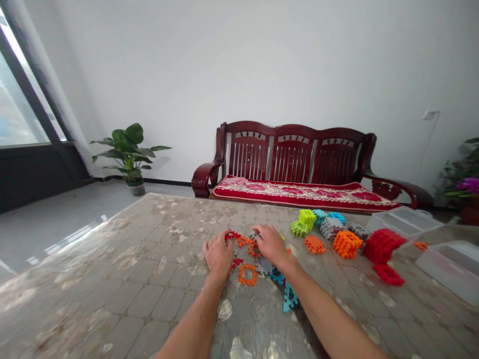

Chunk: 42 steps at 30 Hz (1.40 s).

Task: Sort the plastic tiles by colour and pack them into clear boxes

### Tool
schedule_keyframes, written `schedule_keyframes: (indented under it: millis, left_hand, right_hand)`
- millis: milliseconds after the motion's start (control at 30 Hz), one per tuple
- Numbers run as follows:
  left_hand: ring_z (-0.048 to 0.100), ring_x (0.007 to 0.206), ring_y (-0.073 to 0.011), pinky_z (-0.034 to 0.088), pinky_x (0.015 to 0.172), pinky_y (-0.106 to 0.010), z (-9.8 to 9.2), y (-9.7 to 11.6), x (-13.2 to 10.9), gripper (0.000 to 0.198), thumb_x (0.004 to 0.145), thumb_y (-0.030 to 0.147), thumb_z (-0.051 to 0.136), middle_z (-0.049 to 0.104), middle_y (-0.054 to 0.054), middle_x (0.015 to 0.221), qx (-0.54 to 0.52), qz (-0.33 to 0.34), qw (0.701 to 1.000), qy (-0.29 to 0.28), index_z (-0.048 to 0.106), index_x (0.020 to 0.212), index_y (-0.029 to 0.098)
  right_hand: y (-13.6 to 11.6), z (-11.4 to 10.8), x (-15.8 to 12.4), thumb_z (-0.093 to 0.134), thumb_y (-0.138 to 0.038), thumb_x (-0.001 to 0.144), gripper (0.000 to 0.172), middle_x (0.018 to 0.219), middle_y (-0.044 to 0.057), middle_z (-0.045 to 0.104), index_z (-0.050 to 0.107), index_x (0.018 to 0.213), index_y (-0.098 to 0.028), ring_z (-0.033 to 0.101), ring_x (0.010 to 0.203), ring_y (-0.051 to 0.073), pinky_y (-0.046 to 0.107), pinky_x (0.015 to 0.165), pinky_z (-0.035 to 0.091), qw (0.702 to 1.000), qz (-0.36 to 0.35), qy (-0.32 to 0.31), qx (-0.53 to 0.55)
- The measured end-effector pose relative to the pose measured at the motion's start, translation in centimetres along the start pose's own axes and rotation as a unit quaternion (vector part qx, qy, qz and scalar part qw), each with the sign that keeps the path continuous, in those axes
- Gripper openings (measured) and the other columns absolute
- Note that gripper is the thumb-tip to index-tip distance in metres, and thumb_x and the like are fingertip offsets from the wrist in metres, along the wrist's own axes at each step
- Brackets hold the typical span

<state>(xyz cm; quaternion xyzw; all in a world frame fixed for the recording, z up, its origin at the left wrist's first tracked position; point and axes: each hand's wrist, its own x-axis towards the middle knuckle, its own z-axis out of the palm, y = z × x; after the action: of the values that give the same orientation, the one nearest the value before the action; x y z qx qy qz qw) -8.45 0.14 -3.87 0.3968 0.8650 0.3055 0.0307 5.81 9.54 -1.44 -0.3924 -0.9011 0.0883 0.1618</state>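
Flat toothed plastic puzzle tiles lie scattered on the table between my hands: a red tile (232,234), an orange square-ring tile (247,274), a grey tile (264,266) and a light blue tile (290,298). My left hand (218,255) rests knuckles-up with its fingers curled, fingertips touching the red tile. My right hand (272,243) lies palm-down over the small heap of tiles, fingers bent onto them; what they grip is hidden.
Stacks of tiles stand to the right: lime green (304,222), orange (347,244), grey (331,228), red (382,245). Two clear plastic boxes (449,269) sit at the table's right edge. A wooden bench (295,164) and a potted plant (129,152) stand beyond the patterned table (112,279).
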Motion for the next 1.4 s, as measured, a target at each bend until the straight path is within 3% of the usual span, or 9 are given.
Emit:
schedule_keyframes:
  millis: [100,200,433,633,733,867,1067,1200,1400]
  left_hand:
    - [0.060,0.121,-0.0239,0.025,0.114,-0.047,0.2,0.0,0.0,0.040,0.091,0.023,0.044,0.071,-0.005,0.127,-0.002,0.008,1.000,-0.004,0.064,0.125,0.028]
    - [0.060,0.120,-0.0246,0.024,0.114,-0.049,0.2,0.0,0.0,0.040,0.090,0.023,0.045,0.073,-0.006,0.123,0.002,0.013,1.000,-0.008,0.064,0.124,0.028]
    - [0.062,0.118,-0.0248,0.030,0.111,-0.045,0.1,-0.1,0.0,0.039,0.089,0.024,0.046,0.075,-0.005,0.118,0.025,0.027,0.999,-0.008,0.066,0.122,0.029]
    - [0.062,0.119,-0.0259,0.028,0.113,-0.047,0.2,-0.2,0.1,0.040,0.090,0.025,0.043,0.074,-0.006,0.121,0.030,0.029,0.999,-0.011,0.065,0.124,0.029]
    - [0.062,0.120,-0.0263,0.029,0.112,-0.047,0.2,-0.2,0.2,0.041,0.090,0.025,0.043,0.074,-0.007,0.119,0.027,0.030,0.999,-0.017,0.065,0.124,0.027]
    - [0.062,0.120,-0.0274,0.031,0.111,-0.047,0.0,-0.2,0.1,0.041,0.090,0.025,0.043,0.074,-0.008,0.119,0.029,0.029,0.999,-0.019,0.066,0.125,0.026]
    - [0.061,0.121,-0.0278,0.031,0.111,-0.046,0.0,-0.1,0.2,0.041,0.090,0.026,0.045,0.074,-0.007,0.121,0.039,0.029,0.999,-0.025,0.065,0.126,0.026]
    - [0.061,0.120,-0.0266,0.033,0.110,-0.043,0.0,0.0,0.2,0.041,0.091,0.027,0.045,0.074,-0.006,0.121,0.050,0.030,0.998,-0.029,0.065,0.127,0.027]
    - [0.062,0.119,-0.0269,0.035,0.108,-0.043,0.1,-0.3,0.4,0.041,0.092,0.028,0.044,0.074,-0.006,0.121,0.060,0.042,0.997,-0.030,0.064,0.128,0.026]
  right_hand:
    - [-0.3,-1.0,-1.2,0.055,-0.032,0.089,0.024,0.105,0.006,0.075,0.073,0.103,-0.025,0.065,0.102,0.024,0.032,0.086,0.045,0.996,0.069,-0.028,-0.046]
    - [-1.5,-1.4,-2.2,0.060,-0.045,0.083,0.033,0.106,0.013,0.074,0.074,0.101,-0.021,0.065,0.104,0.030,0.037,0.086,0.047,0.991,0.074,-0.052,-0.098]
    - [-3.8,-0.6,-2.3,0.056,-0.025,0.081,0.035,0.116,0.019,0.069,0.070,0.112,-0.016,0.063,0.110,0.033,0.045,0.091,0.047,0.987,0.077,-0.071,-0.118]
    - [-3.7,-1.1,-2.2,0.055,-0.027,0.083,0.038,0.116,0.018,0.069,0.065,0.118,-0.015,0.064,0.108,0.031,0.041,0.089,0.048,0.992,0.085,-0.042,-0.089]
    - [-1.9,-2.1,-2.4,0.058,-0.034,0.083,0.040,0.116,0.014,0.069,0.064,0.119,-0.019,0.065,0.105,0.027,0.035,0.087,0.048,0.995,0.095,0.001,-0.032]
    - [3.0,-3.8,-3.3,0.058,-0.031,0.084,0.036,0.116,0.009,0.070,0.065,0.119,-0.021,0.064,0.106,0.022,0.029,0.092,0.045,0.989,0.121,0.080,0.025]
    - [10.9,-5.6,-5.7,0.056,-0.032,0.088,0.040,0.113,0.016,0.070,0.063,0.123,-0.014,0.065,0.106,0.028,0.034,0.088,0.045,0.960,0.252,0.114,-0.054]
    - [12.7,-5.3,-6.5,0.052,-0.032,0.090,0.047,0.120,0.019,0.067,0.059,0.131,-0.010,0.063,0.112,0.030,0.035,0.091,0.045,0.949,0.284,0.110,-0.087]
    - [13.0,-4.6,-6.9,0.053,-0.039,0.090,0.051,0.125,0.018,0.065,0.059,0.133,-0.012,0.057,0.119,0.030,0.036,0.096,0.042,0.946,0.278,0.096,-0.136]
